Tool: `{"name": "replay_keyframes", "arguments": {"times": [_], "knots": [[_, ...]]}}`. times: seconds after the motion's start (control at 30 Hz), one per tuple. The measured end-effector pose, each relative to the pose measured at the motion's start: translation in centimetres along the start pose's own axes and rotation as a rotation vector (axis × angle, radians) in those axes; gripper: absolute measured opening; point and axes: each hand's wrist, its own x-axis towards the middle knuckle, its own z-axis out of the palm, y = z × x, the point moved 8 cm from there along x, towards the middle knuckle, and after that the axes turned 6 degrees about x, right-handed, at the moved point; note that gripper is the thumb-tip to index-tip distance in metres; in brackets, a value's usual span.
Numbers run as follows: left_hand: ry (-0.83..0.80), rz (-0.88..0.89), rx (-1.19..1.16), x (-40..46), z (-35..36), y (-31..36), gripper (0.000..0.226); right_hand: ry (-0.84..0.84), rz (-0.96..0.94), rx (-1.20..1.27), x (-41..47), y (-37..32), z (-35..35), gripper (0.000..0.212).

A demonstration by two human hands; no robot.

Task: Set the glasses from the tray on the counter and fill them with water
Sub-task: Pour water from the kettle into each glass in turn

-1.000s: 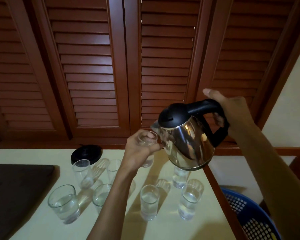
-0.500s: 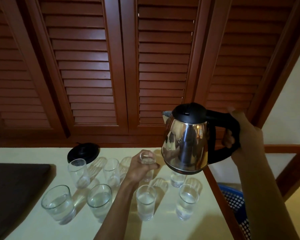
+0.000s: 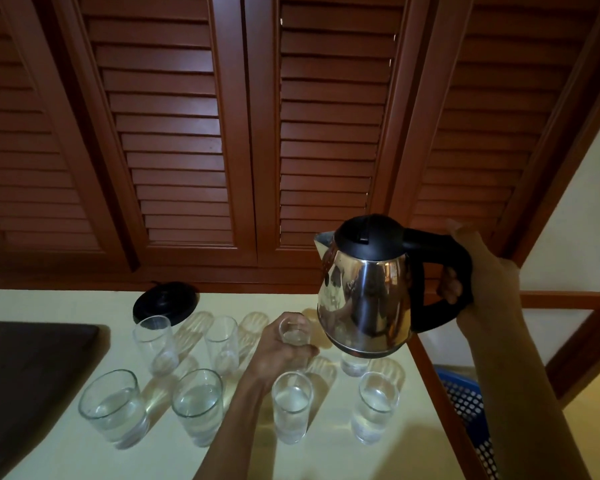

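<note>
The glass (image 3: 293,336) I have just been topping is wrapped in the fingers of my left hand (image 3: 279,351), low over the counter (image 3: 66,303) in the back row; whether its base already sits on the surface I cannot tell, because my hand hides it. My right hand (image 3: 482,282) is curled round the black handle of the steel kettle (image 3: 368,289), which hangs upright just beside that glass and above another glass (image 3: 354,365) half hidden under its base.

The nearest trouble is the kettle's bottom rim: if I lower or swing it carelessly it could knock the hidden glass or the one in my grip, and both seem to hold water. Letting go too early would tip the held glass against its neighbours, since the filled ones (image 3: 291,407) stand close in front, right beside my forearm.

Two tall glasses (image 3: 155,344) to the left look empty, so I judge more pouring is due. Reaching across means carrying the kettle over the full front row, where a drip or a bumped rim would spill. The rightmost filled glass (image 3: 376,407) stands near the counter's edge, with a blue basket (image 3: 465,396) below; a nudge from my right arm could send it over.
</note>
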Motion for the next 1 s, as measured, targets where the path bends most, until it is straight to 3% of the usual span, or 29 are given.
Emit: {"name": "replay_keyframes", "arguments": {"times": [0.13,0.27,0.5,0.73,1.0], "knots": [[-0.104,0.054,0.16,-0.3,-0.4,1.7,0.038,-0.013,0.018,-0.004,-0.3,0.2,0.4,0.032],[0.018,0.106,-0.011,-0.6,-1.5,3.8,0.081,-0.017,0.042,-0.002,-0.3,0.0,0.5,0.032],[0.14,0.232,0.087,-2.1,-4.2,9.7,0.068,-0.095,0.094,0.01,0.2,-0.8,1.7,0.031],[0.209,0.144,0.301,-3.4,-8.4,10.7,0.058,-0.205,0.177,0.102,-0.6,0.1,3.6,0.021],[0.011,-0.062,0.834,-1.2,-12.7,4.1,0.091,-0.224,0.184,0.109,-2.0,2.5,6.7,0.03]]}}
